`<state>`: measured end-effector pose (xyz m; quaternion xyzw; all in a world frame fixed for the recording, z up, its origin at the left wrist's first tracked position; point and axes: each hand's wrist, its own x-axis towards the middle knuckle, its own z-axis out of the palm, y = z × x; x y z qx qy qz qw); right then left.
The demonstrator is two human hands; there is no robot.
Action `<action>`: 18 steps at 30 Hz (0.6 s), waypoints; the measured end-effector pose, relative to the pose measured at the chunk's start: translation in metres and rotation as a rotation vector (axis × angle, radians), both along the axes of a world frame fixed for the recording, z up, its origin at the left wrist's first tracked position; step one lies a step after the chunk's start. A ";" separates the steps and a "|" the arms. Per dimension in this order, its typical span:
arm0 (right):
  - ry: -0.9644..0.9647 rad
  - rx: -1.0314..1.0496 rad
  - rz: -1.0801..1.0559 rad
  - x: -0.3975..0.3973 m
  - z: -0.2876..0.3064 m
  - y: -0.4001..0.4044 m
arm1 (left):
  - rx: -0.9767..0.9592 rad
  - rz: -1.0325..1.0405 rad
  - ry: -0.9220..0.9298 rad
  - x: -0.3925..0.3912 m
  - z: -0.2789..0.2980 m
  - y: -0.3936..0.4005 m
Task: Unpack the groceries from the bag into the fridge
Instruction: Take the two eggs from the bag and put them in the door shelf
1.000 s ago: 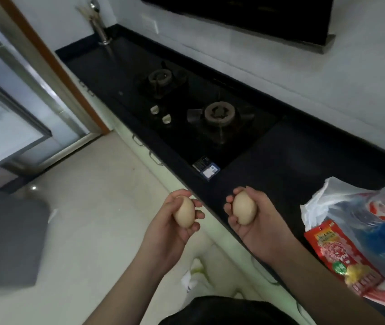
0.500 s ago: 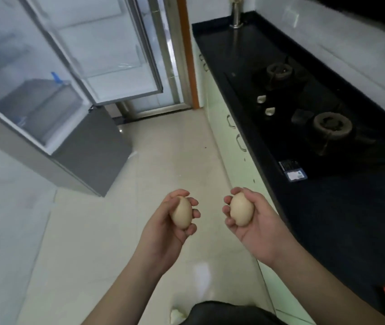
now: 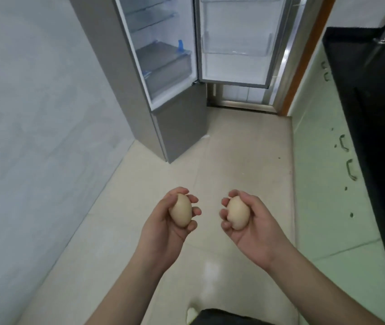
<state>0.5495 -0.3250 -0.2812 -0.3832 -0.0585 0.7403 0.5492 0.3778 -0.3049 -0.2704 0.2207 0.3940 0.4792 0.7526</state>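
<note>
Two eggs are carried toward the open fridge (image 3: 163, 64): one egg (image 3: 180, 213) is held in the left hand (image 3: 163, 228), the other egg (image 3: 238, 215) in the right hand (image 3: 254, 231), each grip curled loosely. A shell can be cracked if it is squeezed, or knocked against the fridge door (image 3: 236, 41), or dropped on the tiled floor (image 3: 233, 165).

Pale tiled floor (image 3: 233, 160) runs between a grey-white wall (image 3: 34, 113) and green cabinets (image 3: 322, 165) under a black counter (image 3: 374, 113).

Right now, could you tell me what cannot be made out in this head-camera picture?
- Grocery bag: out of frame, head view.
- Fridge upper shelves: cut off by the top edge.
- Door bins: contents unclear through frosted plastic.
- Left egg and right egg: undersides hidden by the left hand and right hand.
- Counter: cut off at the right edge.
</note>
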 end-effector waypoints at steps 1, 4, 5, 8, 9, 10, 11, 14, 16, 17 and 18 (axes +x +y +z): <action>0.000 0.001 0.021 -0.015 0.000 0.005 | 0.000 0.027 -0.006 -0.015 -0.001 0.000; 0.000 0.010 0.079 -0.054 0.001 0.019 | 0.004 0.089 -0.005 -0.053 -0.003 0.002; 0.001 0.015 0.098 -0.064 0.001 0.024 | 0.012 0.100 0.004 -0.063 -0.003 0.003; -0.007 0.020 0.146 -0.085 0.001 0.037 | 0.030 0.133 0.043 -0.088 -0.003 0.010; -0.012 0.018 0.157 -0.089 0.001 0.041 | 0.033 0.149 0.046 -0.095 -0.002 0.013; -0.015 0.018 0.163 -0.091 0.001 0.046 | 0.035 0.164 0.045 -0.099 -0.002 0.016; -0.017 0.020 0.164 -0.091 0.002 0.051 | 0.037 0.179 0.042 -0.102 -0.002 0.020; -0.016 0.030 0.152 -0.085 0.003 0.073 | 0.041 0.203 0.004 -0.097 0.000 0.035; -0.006 0.029 0.128 -0.077 0.001 0.091 | 0.041 0.206 -0.015 -0.088 0.002 0.048; 0.004 0.027 0.116 -0.071 0.000 0.100 | 0.041 0.203 -0.009 -0.082 0.003 0.057; 0.017 0.028 0.110 -0.064 -0.002 0.110 | 0.043 0.202 0.001 -0.076 0.004 0.067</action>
